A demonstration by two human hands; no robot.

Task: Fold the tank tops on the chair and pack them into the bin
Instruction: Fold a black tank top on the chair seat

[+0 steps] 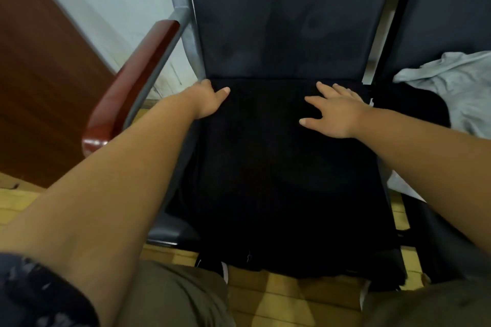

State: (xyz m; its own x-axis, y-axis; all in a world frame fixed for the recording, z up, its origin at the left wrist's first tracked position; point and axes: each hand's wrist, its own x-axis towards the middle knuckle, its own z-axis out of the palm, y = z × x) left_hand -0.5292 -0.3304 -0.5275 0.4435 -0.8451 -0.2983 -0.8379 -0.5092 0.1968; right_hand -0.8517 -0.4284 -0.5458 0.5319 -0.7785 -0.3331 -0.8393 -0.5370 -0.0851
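A red wooden armrest sits at 9 o'clock of the chair. The black tank top lies spread over its seat. The left hand rests on the top's 11 o'clock corner, and I cannot tell its grip. The right hand presses flat at 1 o'clock, fingers spread. A grey garment lies at 3 o'clock.

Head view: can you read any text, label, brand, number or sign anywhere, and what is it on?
No readable text anywhere in this view.
Black tank top spread on the seat: a small pale mark near its front edge, too small to read.
Grey garment to the right: no print shows.
Chair: no label or brand shows.
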